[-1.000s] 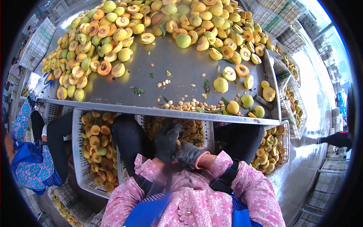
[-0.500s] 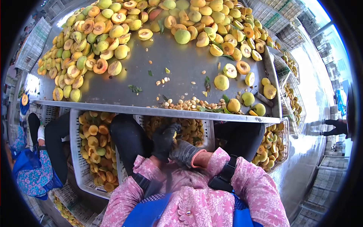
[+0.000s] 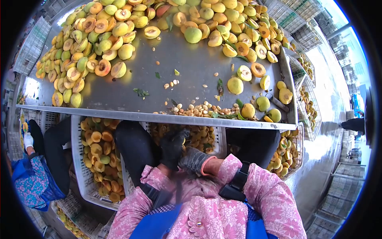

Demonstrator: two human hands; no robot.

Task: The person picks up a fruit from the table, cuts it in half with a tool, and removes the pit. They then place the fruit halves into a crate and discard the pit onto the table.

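Note:
My left hand (image 3: 172, 149), in a black glove, is closed in front of my lap, above a crate of peach halves. A small yellow bit of a peach (image 3: 184, 142) shows at its fingers; the rest is hidden. Against it rests my right hand (image 3: 192, 160), in a grey knit glove, its fingers curled in. What the right fingers hold, if anything, is covered. Below and beyond the hands, cut peach halves (image 3: 203, 137) fill the white crate (image 3: 220, 141) between my knees.
A metal table (image 3: 135, 91) carries heaped whole and halved peaches (image 3: 103, 44), with pale pits (image 3: 195, 109) near its front edge and a metal tool (image 3: 278, 103) at right. Another crate (image 3: 79, 171) stands left. A co-worker's gloved hand (image 3: 28, 140) is at far left.
The view has shifted slightly. At far left, the co-worker's gloved hand has moved up and left. The dark glove at far right has drawn back rightward. My hands keep nearly the same pose.

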